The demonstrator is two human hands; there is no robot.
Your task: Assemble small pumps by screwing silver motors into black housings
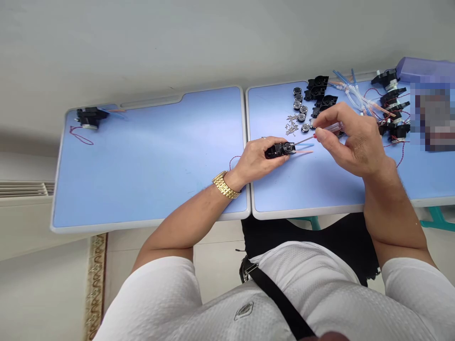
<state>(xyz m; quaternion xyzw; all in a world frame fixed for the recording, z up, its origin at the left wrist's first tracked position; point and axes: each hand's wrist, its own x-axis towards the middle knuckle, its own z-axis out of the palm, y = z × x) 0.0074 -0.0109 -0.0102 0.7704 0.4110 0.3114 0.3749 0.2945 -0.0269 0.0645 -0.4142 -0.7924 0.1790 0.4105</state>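
My left hand (261,158) is closed around a small black plastic assembly (283,150) on the right-hand table. A blue and a pinkish tube stick out from its right side, and a red wire curves out near my wrist. In my right hand (355,137) is a screwdriver (331,129) with a clear handle, gripped between thumb and fingers. The screwdriver's thin shaft slants down to the left, its tip at the top of the assembly. Whether a screw sits under the tip is too small to tell. Loose screws (292,127) lie just above the assembly.
Several round metal-and-black parts (297,98) stand behind the screws, near black housings (316,87). Blue and clear tubes (351,92) and wired black assemblies (393,102) lie farther right, by a purple bin (423,70). Another assembly (90,117) is on the left table (152,161).
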